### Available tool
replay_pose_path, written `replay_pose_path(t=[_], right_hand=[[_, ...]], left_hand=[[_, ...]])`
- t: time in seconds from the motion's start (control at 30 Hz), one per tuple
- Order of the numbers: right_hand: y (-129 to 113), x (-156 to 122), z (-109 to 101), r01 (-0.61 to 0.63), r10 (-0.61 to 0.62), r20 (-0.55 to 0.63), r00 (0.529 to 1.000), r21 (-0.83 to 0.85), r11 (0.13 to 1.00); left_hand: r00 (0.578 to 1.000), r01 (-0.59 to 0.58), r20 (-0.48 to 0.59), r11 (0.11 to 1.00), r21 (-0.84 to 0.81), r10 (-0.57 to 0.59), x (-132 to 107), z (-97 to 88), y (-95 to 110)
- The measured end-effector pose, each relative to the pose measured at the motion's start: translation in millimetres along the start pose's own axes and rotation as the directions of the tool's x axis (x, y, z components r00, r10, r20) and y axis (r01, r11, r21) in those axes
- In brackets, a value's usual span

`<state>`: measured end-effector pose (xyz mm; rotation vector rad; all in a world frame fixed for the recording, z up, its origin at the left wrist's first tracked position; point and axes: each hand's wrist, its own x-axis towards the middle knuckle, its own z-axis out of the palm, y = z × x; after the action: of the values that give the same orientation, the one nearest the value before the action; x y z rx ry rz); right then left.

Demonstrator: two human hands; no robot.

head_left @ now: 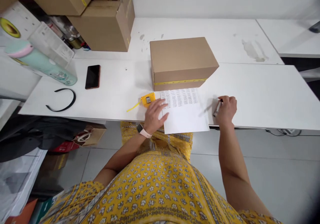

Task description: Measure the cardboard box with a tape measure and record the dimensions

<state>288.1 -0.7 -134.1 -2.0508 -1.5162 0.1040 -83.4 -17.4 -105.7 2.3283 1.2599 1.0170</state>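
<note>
sheet [186, 117] overhangs the table [262, 94] front edge, held only by spread fingers of left hand [154, 114]; if right hand [226, 110], pinching pen [217, 109], pushes hard, it could skid.

The person wears a yellow dress [160, 187] printed with small pale flowers and crossed by grey patterned bands. Its sleeves seem short. A smartwatch [140, 128] on a pale pink strap sits just behind the left hand [153, 112].

one sheet of paper [186, 112], one pen [217, 109], one tape measure [148, 100], one phone [93, 76], one bottle [40, 62], one box [182, 62] standing alone, at least three stacked boxes [105, 24].
</note>
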Motion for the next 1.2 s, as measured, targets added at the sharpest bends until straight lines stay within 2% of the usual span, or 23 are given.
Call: replay_pose_path(t=[0.07,0.1,0.17,0.23,0.3,0.37,0.4,0.43,0.47,0.5,0.57,0.6,0.63,0.73,0.8,0.87,0.93,1.0,1.1,1.2], right_hand=[[8.4,0.7,-1.5,0.002,-0.001,0.011,1.000,-0.098,0.995],[8.9,0.1,-1.7,0.010,-0.009,0.008,1.000,-0.134,0.991],[3.7,-2.8,-2.8,0.060,-0.053,0.041,0.998,-0.186,0.981],[-9.2,-7.5,-5.2,0.066,-0.068,-0.003,0.998,-0.211,0.975],[-30.9,-14.1,-8.5,0.038,-0.055,-0.107,0.993,-0.151,0.988],[-62.1,-22.7,-11.8,0.028,-0.022,-0.153,0.988,0.037,0.999],[-80.7,-27.4,-13.4,0.030,-0.010,-0.109,0.994,0.184,0.982],[-100.5,-32.1,-15.0,-0.001,0.002,-0.001,1.000,0.358,0.934],[-120.5,-36.5,-16.6,-0.054,-0.031,0.156,0.987,0.511,0.858],[-139.7,-40.4,-18.2,-0.114,-0.114,0.313,0.943,0.625,0.772],[-172.0,-45.9,-21.8,-0.228,-0.256,0.483,0.837,0.734,0.640],[-183.8,-47.3,-23.7,-0.263,-0.293,0.513,0.806,0.756,0.600],[-192.3,-47.7,-25.7,-0.282,-0.308,0.523,0.795,0.768,0.575],[-200.3,-40.6,-33.0,-0.271,-0.290,0.499,0.817,0.776,0.570],[-195.1,-25.0,-40.5,-0.226,-0.283,0.459,0.842,0.777,0.588],[-184.6,3.4,-50.2,-0.167,-0.249,0.379,0.891,0.784,0.597],[-170.1,44.8,-59.6,-0.121,-0.151,0.258,0.954,0.797,0.592],[-153.9,93.5,-64.8,-0.102,-0.021,0.139,0.990,0.810,0.577],[-134.1,158.9,-60.5,-0.177,0.141,0.115,0.983,0.778,0.603],[-127.7,194.7,-45.4,-0.302,0.234,0.194,0.953,0.694,0.653]], left_hand=[[0.989,0.131,-0.081,0.988,0.077,-0.124,6.3,-14.8,-19.4],[0.979,0.192,-0.086,0.976,0.106,-0.183,9.5,-20.0,-29.6],[0.961,0.277,-0.042,0.953,0.126,-0.274,14.9,-26.2,-47.6],[0.944,0.326,0.010,0.940,0.103,-0.329,18.3,-28.9,-58.0],[0.932,0.361,0.025,0.932,0.009,-0.361,19.8,-30.9,-57.9],[0.925,0.379,0.063,0.901,-0.210,-0.374,20.9,-33.8,-47.4],[0.927,0.373,0.109,0.862,-0.344,-0.358,21.9,-35.6,-39.2],[0.932,0.363,0.163,0.807,-0.467,-0.325,23.5,-37.7,-29.9],[0.936,0.353,0.213,0.747,-0.563,-0.282,25.8,-39.8,-20.2],[0.938,0.346,0.253,0.699,-0.626,-0.238,28.7,-41.8,-10.8],[0.938,0.339,0.293,0.656,-0.674,-0.184,35.7,-45.4,4.9],[0.937,0.341,0.302,0.653,-0.677,-0.176,39.5,-47.0,10.7],[0.935,0.343,0.311,0.655,-0.673,-0.171,43.4,-48.6,14.8],[0.934,0.342,0.318,0.673,-0.656,-0.164,56.6,-55.1,19.9],[0.941,0.320,0.302,0.679,-0.660,-0.151,68.9,-62.9,18.9],[0.954,0.294,0.252,0.688,-0.663,-0.165,86.4,-74.2,14.5],[0.961,0.277,0.174,0.708,-0.649,-0.216,109.1,-88.3,5.0],[0.954,0.277,0.089,0.734,-0.620,-0.285,135.1,-102.7,-10.1],[0.916,0.325,0.008,0.730,-0.601,-0.401,171.8,-120.1,-39.8],[0.873,0.396,0.005,0.705,-0.589,-0.487,196.3,-130.6,-67.8]])
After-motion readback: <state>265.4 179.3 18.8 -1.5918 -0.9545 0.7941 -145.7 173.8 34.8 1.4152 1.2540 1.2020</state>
